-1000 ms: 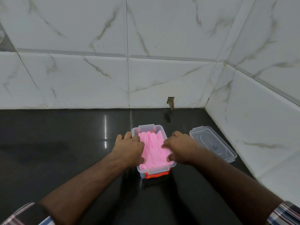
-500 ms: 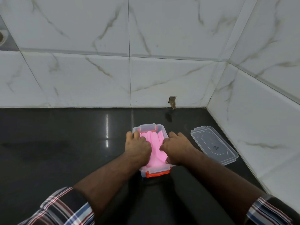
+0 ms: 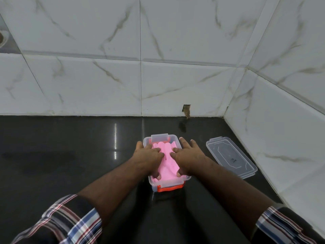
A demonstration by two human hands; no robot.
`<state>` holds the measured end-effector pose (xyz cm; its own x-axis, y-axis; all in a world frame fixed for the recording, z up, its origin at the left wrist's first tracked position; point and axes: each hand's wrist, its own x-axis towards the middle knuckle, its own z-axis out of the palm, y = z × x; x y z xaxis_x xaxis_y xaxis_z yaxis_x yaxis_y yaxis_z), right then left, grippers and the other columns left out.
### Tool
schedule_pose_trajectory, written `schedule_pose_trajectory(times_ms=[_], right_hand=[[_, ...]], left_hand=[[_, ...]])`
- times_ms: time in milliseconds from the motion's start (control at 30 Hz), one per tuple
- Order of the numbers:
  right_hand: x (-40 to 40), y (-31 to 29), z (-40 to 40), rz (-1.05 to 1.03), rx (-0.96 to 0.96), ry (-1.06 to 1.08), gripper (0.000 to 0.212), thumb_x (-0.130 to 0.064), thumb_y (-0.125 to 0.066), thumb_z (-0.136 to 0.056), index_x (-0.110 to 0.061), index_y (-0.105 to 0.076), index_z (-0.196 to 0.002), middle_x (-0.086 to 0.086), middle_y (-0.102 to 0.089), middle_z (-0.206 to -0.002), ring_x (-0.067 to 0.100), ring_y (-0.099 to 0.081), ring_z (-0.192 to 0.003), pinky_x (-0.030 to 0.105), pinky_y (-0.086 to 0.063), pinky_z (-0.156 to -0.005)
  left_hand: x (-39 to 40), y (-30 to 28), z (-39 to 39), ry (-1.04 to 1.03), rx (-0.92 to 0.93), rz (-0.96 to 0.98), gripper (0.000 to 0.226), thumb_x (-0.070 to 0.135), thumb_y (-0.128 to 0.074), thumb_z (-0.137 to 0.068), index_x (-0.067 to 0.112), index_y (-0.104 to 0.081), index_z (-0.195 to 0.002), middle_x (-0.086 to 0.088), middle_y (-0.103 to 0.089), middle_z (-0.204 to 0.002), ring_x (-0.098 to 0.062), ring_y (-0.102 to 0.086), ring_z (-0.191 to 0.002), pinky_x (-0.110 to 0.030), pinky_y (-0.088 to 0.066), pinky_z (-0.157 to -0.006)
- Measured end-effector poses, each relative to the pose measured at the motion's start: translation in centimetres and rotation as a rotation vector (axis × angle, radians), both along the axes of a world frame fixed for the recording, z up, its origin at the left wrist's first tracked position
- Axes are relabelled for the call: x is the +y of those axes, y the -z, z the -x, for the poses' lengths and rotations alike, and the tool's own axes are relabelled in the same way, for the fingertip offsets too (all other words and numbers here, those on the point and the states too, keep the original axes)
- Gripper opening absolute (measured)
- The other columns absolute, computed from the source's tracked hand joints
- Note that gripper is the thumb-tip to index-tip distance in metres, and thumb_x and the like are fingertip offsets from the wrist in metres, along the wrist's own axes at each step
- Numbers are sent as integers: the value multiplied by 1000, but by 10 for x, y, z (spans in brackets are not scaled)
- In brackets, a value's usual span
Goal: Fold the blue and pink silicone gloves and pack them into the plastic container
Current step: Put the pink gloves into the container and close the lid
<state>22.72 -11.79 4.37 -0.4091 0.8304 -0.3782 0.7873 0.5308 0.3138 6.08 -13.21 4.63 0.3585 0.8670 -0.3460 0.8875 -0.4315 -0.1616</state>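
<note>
A clear plastic container with orange latches sits on the dark counter, and a folded pink glove fills its top. My left hand lies flat on the glove's left side, fingers spread over the container's left rim. My right hand presses the right side, its outer fingers reaching past the right rim. Both thumbs push down near the front end. No blue glove shows; whatever lies under the pink one is hidden.
The clear lid lies flat on the counter to the right of the container, close to the right tiled wall. The back tiled wall stands a little beyond the container. Dark counter stretches to the left.
Both hands have slid forward along the pink glove toward the container's far end and flattened out, pressing it lower into the container.
</note>
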Motion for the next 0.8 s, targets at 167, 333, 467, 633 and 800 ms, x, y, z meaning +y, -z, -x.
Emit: schedule_pose_trajectory(times_ms=[167,333,467,633,800], right_hand=[[-1,9,5,-5,-39,24,71,-49,-67,-86,-22,-41,-146,6,-26,-162,41,2,-151,73,0,-112],[-4,14,7,-27,-15,24,65,-45,-66,-87,-22,-44,-144,8,-29,-161,43,1,-150,73,1,-111],[-5,8,2,-16,44,38,73,-46,-66,-86,-25,-35,-149,4,-26,-162,40,-1,-151,71,-4,-112],[-21,-9,9,-173,292,9,45,-29,-58,-94,-23,-54,-139,5,-45,-151,33,-33,-141,50,-32,-114],[-26,-3,30,144,548,158,40,-26,-67,-90,-17,-64,-129,4,-66,-125,22,-59,-112,32,-46,-97]], left_hand=[[9,8,-6,-36,46,36,80,61,-77,-72,25,-51,-139,-1,-51,-147,-29,-39,-139,-66,-16,-110],[4,9,-9,-47,57,-7,83,59,-76,-74,22,-48,-143,-5,-43,-153,-32,-34,-143,-66,-15,-113],[-1,9,-1,-11,10,-54,73,59,-71,-78,25,-50,-139,-1,-45,-149,-29,-39,-137,-62,-23,-106],[1,2,18,-15,-113,-149,45,44,-53,-95,27,-52,-136,1,-43,-150,-22,-38,-138,-56,-25,-103],[-1,-6,19,-33,-76,-275,46,47,-65,-86,21,-61,-123,-4,-51,-130,-26,-44,-122,-49,-32,-98]])
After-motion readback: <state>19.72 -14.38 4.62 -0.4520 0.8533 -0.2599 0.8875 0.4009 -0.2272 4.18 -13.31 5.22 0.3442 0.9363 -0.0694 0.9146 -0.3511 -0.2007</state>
